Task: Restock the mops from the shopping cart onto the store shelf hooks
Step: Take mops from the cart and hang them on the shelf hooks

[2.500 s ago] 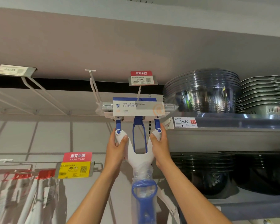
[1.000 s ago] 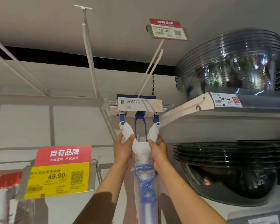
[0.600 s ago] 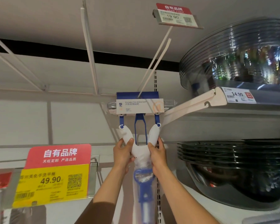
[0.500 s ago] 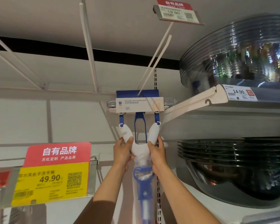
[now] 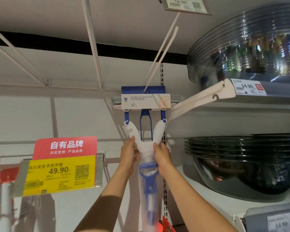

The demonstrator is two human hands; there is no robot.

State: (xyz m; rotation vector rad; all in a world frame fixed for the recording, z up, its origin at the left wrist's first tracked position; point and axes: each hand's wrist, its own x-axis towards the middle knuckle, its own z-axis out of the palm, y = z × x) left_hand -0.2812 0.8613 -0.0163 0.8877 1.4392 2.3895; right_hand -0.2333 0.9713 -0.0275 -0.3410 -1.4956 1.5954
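- Sponge mop point(image 5: 145, 141) hangs head-up in front of the store wall, between the left hand point(image 5: 129, 154) and the right hand point(image 5: 162, 156).
- Both hands curl around the white fork-shaped part, one on each side, at about the same height, so neither is nearer.
- The mop's long stick points straight down below the hands. Its head is straight above them.
- The blue card on top of the head has a hole, and the thin white hook point(image 5: 161, 52) goes into that hole.
- The hook slants up and to the right, toward the 19.90 price tag point(image 5: 185, 5).
- It looks like the mop is already on the hook, so the next move may be to slide it back or let go.
- The mop has a white fork, blue rods, a blue handle loop and a clear plastic bag over the stick.
- The label reads "FOLDABLE PVA SPONGE MOP".
- Stacks of dark bowls point(image 5: 244, 164) sit on the shelves to the right.
- A yellow 49.90 tag point(image 5: 60, 173) hangs to the left.
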